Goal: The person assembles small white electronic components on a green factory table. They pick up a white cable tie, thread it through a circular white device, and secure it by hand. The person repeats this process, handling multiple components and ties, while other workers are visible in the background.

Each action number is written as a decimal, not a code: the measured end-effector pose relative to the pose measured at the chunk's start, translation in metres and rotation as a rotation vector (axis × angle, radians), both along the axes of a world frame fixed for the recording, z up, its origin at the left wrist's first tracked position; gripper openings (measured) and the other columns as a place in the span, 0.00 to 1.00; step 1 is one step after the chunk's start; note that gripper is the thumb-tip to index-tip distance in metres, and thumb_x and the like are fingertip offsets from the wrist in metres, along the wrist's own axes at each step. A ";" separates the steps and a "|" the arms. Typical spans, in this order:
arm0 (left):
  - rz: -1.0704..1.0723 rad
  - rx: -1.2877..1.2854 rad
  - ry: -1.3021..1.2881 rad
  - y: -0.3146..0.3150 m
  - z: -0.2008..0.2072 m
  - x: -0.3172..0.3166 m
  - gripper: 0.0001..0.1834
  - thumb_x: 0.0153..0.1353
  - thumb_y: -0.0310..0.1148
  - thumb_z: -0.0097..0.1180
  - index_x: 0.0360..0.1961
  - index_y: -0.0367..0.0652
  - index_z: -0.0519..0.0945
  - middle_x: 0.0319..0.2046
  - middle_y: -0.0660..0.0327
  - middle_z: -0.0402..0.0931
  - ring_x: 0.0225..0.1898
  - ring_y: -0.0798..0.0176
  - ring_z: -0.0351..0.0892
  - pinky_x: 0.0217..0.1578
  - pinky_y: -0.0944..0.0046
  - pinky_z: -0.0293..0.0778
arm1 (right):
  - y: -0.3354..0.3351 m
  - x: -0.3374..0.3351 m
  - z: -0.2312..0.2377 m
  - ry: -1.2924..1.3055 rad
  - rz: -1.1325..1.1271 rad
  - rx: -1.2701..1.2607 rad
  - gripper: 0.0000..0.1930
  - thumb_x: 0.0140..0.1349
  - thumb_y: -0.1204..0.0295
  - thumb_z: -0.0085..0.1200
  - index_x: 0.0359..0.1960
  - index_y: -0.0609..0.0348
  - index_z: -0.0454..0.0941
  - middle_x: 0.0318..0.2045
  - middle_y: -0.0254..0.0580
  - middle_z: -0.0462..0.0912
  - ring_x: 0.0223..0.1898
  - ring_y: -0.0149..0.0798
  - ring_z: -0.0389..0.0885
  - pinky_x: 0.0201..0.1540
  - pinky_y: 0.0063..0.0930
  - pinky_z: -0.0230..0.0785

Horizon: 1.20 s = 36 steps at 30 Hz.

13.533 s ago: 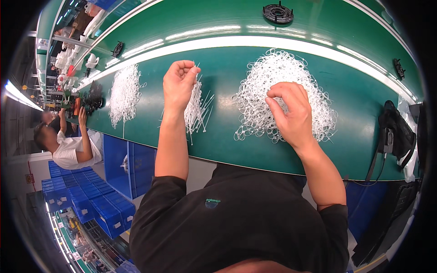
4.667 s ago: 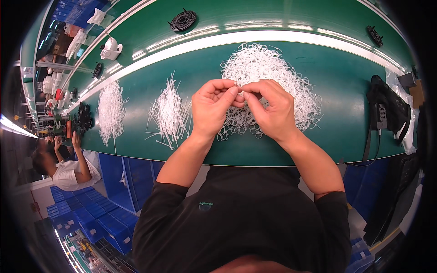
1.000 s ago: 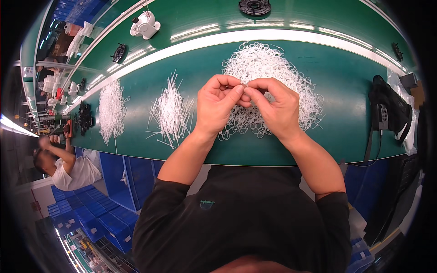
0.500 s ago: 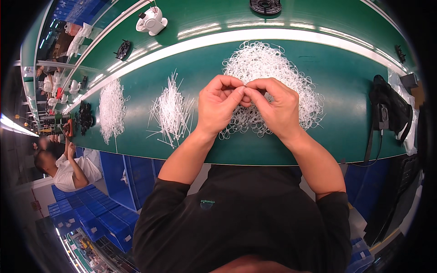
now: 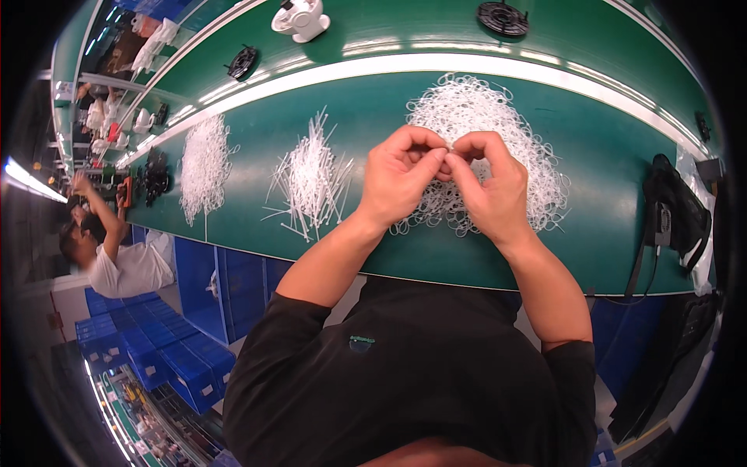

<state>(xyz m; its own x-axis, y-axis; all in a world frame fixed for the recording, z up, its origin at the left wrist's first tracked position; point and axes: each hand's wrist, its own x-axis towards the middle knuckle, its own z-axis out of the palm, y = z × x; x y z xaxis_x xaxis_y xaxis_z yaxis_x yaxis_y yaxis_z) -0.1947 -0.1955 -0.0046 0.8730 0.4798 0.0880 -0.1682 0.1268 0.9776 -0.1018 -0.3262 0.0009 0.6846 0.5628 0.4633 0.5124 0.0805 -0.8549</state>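
My left hand [image 5: 399, 177] and my right hand [image 5: 496, 187] meet fingertip to fingertip above a large heap of white cable ties bent into loops [image 5: 537, 152]. Both are closed in a pinch, thumbs against the bent forefingers. A tiny pale bit shows where the fingertips meet, but the fingers hide most of it and I cannot make out what it is. Left of my hands lies a smaller pile of straight white cable ties [image 5: 311, 175]. Farther left is a pile of thin white cable ties [image 5: 204, 167], some ending in loops.
Beyond the green table [image 5: 373, 261], a raised green strip carries a white plastic housing [image 5: 302, 22] and black round parts [image 5: 503, 19]. A black bag [image 5: 675, 206] with a cable lies at the right. Blue bins [image 5: 183, 362] stand at the lower left, near another person [image 5: 128, 261].
My view has shifted, so the piles and parts appear farther right. My hands stay pinched together, with the fingertips slightly rearranged. The person at the left has raised an arm.
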 end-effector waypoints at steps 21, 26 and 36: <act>0.404 1.134 0.897 0.165 -0.007 -0.019 0.07 0.59 0.32 0.64 0.33 0.41 0.83 0.34 0.50 0.85 0.41 0.43 0.84 0.43 0.47 0.77 | -0.005 0.012 0.001 -0.361 -0.141 -0.178 0.09 0.58 0.73 0.66 0.39 0.56 0.80 0.36 0.39 0.83 0.41 0.46 0.79 0.57 0.47 0.65; 0.379 1.175 0.959 0.163 -0.008 -0.014 0.07 0.61 0.32 0.62 0.36 0.40 0.82 0.37 0.48 0.83 0.43 0.41 0.82 0.44 0.46 0.76 | -0.006 0.012 -0.002 -0.351 -0.132 -0.187 0.08 0.58 0.73 0.65 0.39 0.56 0.80 0.36 0.39 0.83 0.42 0.47 0.79 0.58 0.47 0.65; 0.256 0.518 0.334 0.104 0.036 -0.012 0.07 0.72 0.30 0.53 0.40 0.36 0.74 0.34 0.54 0.81 0.28 0.65 0.80 0.30 0.65 0.76 | -0.002 0.009 0.002 -0.388 -0.065 -0.045 0.10 0.57 0.74 0.66 0.40 0.57 0.79 0.37 0.40 0.84 0.42 0.48 0.81 0.55 0.48 0.68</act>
<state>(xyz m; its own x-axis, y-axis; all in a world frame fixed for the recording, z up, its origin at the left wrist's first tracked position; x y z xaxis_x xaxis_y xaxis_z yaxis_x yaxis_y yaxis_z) -0.2066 -0.0919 0.0317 0.7576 0.6438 0.1072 0.1921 -0.3770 0.9061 -0.0928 -0.3286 0.0028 0.4983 0.5497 0.6704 0.8010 0.0041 -0.5987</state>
